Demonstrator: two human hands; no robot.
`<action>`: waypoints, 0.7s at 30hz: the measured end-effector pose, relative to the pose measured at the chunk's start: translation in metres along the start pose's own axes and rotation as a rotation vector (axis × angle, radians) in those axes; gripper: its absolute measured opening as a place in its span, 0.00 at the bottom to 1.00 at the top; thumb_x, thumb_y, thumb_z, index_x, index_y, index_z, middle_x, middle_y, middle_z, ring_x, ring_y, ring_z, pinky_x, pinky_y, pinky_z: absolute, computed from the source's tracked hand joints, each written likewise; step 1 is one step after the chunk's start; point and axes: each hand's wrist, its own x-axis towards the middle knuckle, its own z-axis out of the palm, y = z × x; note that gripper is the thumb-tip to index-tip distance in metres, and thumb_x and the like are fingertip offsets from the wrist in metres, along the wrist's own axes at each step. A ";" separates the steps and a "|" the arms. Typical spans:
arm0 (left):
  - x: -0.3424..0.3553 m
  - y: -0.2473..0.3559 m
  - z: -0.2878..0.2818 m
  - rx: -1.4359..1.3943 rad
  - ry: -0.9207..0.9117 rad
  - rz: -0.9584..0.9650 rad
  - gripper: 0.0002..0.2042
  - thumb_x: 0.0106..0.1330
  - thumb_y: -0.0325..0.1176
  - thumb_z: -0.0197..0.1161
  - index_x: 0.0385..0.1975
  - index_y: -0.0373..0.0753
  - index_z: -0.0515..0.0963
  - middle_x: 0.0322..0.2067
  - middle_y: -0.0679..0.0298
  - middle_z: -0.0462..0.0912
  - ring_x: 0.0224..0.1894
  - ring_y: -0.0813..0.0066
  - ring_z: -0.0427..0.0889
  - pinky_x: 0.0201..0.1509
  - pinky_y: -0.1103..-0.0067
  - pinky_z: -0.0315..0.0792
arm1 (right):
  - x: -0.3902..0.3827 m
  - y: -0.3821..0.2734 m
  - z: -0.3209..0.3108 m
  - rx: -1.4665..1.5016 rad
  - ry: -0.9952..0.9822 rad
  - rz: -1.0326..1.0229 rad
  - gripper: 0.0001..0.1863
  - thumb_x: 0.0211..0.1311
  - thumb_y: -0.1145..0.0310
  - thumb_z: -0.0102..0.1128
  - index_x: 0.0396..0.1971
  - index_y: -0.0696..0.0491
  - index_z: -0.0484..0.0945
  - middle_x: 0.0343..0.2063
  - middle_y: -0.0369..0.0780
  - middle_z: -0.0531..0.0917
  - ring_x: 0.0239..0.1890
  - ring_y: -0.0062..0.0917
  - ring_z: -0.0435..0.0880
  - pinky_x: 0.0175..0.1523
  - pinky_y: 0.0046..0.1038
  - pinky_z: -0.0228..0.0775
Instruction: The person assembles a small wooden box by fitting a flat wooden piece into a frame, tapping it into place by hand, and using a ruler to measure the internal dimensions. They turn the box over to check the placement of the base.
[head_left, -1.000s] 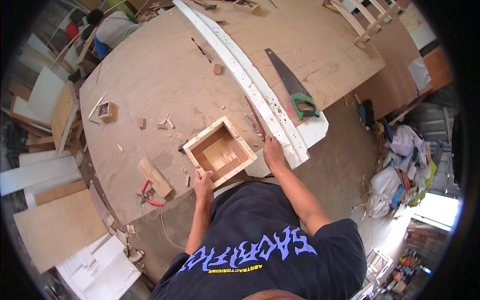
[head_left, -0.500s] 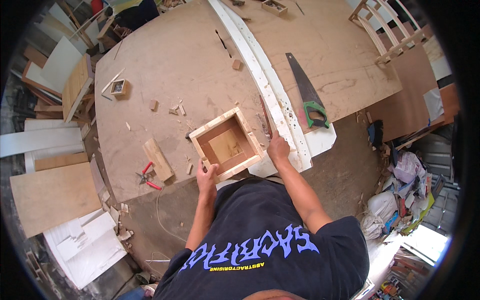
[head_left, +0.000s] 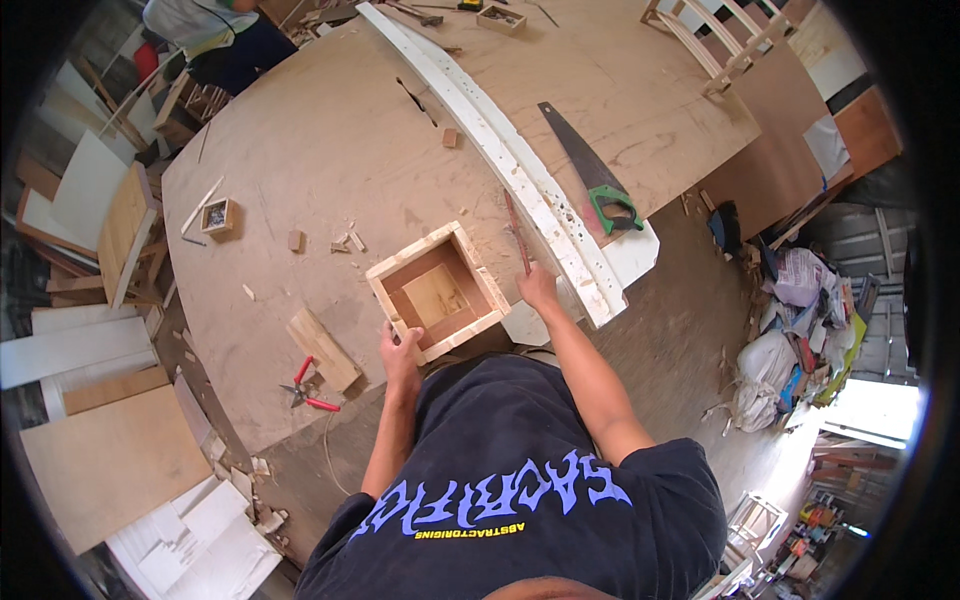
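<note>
An open-topped square wooden box (head_left: pixel 483 275), with pale rim strips and a browner inside, rests tilted at the near edge of the workbench. My left hand (head_left: pixel 402 350) grips its near left corner, thumb over the rim. To the right of the box, my right hand (head_left: pixel 538 287) is closed around the near end of a slim reddish-brown, stick-like tool (head_left: pixel 516 232). That tool points away from me beside a long white board (head_left: pixel 500 150); its exact kind is unclear.
A green-handled handsaw (head_left: pixel 590 165) lies right of the white board. Red-handled pliers (head_left: pixel 312 390) and a wood block (head_left: pixel 325 350) lie left on the workbench (head_left: pixel 300 130). A small box of fasteners (head_left: pixel 218 218) sits farther left. Another person (head_left: pixel 225 45) stands at the far left.
The view has shifted, and the other person shows more at the far left. My right hand and the slim tool have drawn slightly away from the white board. My left hand keeps the box.
</note>
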 end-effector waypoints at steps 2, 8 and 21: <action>0.004 0.006 -0.005 0.000 -0.018 0.004 0.29 0.63 0.25 0.65 0.66 0.32 0.69 0.53 0.57 0.83 0.54 0.67 0.82 0.60 0.71 0.76 | 0.002 -0.001 0.012 0.050 0.026 0.032 0.17 0.64 0.61 0.59 0.37 0.63 0.83 0.36 0.62 0.86 0.46 0.57 0.86 0.53 0.51 0.77; 0.021 0.014 -0.033 0.005 -0.038 0.025 0.29 0.63 0.25 0.65 0.66 0.32 0.69 0.53 0.58 0.82 0.53 0.68 0.82 0.60 0.72 0.75 | -0.001 -0.034 0.046 0.207 0.102 0.095 0.22 0.80 0.53 0.49 0.49 0.58 0.80 0.34 0.50 0.87 0.41 0.42 0.88 0.53 0.41 0.75; 0.035 0.034 -0.064 0.023 0.051 0.051 0.28 0.62 0.28 0.64 0.65 0.34 0.71 0.50 0.60 0.82 0.51 0.68 0.81 0.57 0.72 0.76 | -0.054 -0.117 0.028 0.970 -0.182 0.240 0.16 0.83 0.63 0.51 0.61 0.54 0.77 0.28 0.35 0.81 0.17 0.17 0.70 0.23 0.24 0.64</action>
